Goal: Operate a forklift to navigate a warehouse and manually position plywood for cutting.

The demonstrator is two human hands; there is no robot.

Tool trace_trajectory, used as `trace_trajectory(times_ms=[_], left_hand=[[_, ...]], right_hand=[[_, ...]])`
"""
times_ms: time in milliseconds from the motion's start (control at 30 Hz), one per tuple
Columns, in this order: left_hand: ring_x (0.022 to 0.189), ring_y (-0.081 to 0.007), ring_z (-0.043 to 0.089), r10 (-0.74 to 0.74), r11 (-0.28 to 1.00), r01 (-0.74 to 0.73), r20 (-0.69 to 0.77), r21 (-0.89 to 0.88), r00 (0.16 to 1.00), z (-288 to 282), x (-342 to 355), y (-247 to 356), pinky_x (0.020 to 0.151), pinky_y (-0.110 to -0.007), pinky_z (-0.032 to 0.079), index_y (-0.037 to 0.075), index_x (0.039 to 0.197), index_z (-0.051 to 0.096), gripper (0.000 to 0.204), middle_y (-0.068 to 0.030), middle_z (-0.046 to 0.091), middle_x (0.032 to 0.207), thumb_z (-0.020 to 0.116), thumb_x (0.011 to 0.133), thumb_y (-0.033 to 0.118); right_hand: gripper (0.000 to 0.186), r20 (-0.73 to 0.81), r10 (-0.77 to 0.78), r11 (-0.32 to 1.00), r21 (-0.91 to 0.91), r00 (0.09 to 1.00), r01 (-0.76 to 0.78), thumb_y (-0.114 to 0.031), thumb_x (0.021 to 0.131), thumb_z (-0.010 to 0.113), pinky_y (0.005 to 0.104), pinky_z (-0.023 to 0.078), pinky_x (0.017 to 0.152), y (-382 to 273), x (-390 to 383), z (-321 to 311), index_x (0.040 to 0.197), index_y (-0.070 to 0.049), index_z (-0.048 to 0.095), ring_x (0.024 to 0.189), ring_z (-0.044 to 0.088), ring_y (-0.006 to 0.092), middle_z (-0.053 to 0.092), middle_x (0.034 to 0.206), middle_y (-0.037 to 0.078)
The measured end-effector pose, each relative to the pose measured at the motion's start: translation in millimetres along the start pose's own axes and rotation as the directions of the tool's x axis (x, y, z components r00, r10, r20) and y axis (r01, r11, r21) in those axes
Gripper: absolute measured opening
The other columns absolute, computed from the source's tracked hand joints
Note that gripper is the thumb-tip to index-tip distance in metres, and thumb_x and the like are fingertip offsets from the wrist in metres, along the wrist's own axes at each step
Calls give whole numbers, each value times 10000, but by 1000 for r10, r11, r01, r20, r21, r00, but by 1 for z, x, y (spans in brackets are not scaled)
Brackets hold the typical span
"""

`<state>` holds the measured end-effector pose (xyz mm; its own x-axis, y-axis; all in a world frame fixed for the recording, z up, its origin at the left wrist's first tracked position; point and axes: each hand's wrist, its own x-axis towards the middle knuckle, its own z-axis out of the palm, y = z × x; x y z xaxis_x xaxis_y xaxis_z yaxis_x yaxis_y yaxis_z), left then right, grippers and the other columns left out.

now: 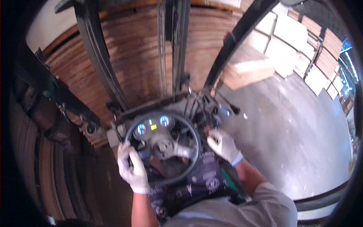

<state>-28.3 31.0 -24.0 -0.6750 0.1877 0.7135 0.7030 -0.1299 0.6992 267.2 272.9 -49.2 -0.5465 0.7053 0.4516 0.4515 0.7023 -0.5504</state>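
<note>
Where the wheel (162, 148) arcs, one cloth-gloved hand (134, 169) curls.

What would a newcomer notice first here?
Probably the round dark steering wheel near centre, with glowing blue dials seen through it. The white-gloved left hand is at its left rim, the white-gloved right hand beyond its right. Ahead, brown stacked sheets rise behind dark metal uprights.

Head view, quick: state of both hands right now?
White-gloved left hand: curled at the left rim of the round black steering wheel; grip cannot be told.
White-gloved right hand: curled, right of the wheel; any hold cannot be told.
</note>
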Motion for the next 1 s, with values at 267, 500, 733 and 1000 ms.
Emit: trace_trajectory(times_ms=[267, 500, 733, 1000], left_hand=[[1374, -376, 686, -5, 998, 8, 44, -57, 999, 29, 6, -21, 1254, -527, 459, -43, 1172, 753, 133, -186, 786, 1364, 660, 1106, 26], [1280, -296, 726, -78, 997, 78, 10, -26, 997, 1, 7, 21, 1213, -459, 499, -58, 1218, 770, 158, -168, 801, 1298, 679, 1106, 5], [1129, -360, 796, 77, 997, -77, 1, 18, 997, -33, 4, 26, 1163, -515, 563, 0, 1034, 792, 59, -171, 837, 1121, 752, 1020, 40], [1007, -386, 794, 97, 993, -99, 28, 66, 995, 6, 50, 37, 949, -474, 631, 9, 986, 821, 184, -198, 824, 1056, 801, 993, 193]], right_hand=[[337, -347, 63, 997, -28, 936, -78, -275, 1122, 662, 416, 625, 918, 52, 22, 30, 1290, -5, 774, 1013, 804, 341, 828, 1087, 170], [227, -528, -253, 915, -402, 811, 24, -41, 984, 711, 520, 594, 771, 1, 87, -36, 1207, -44, 668, 931, 739, 447, 736, 1081, 230], [236, -504, 416, 889, 399, 757, -223, -198, 1048, 755, 405, 501, 625, 8, 63, -28, 933, -16, 662, 728, 653, 189, 640, 756, 64], [473, -435, 369, 880, 448, 821, -159, -362, 1140, 680, 395, 477, 554, -59, 97, -55, 801, -38, 612, 598, 591, 149, 625, 677, 45]])
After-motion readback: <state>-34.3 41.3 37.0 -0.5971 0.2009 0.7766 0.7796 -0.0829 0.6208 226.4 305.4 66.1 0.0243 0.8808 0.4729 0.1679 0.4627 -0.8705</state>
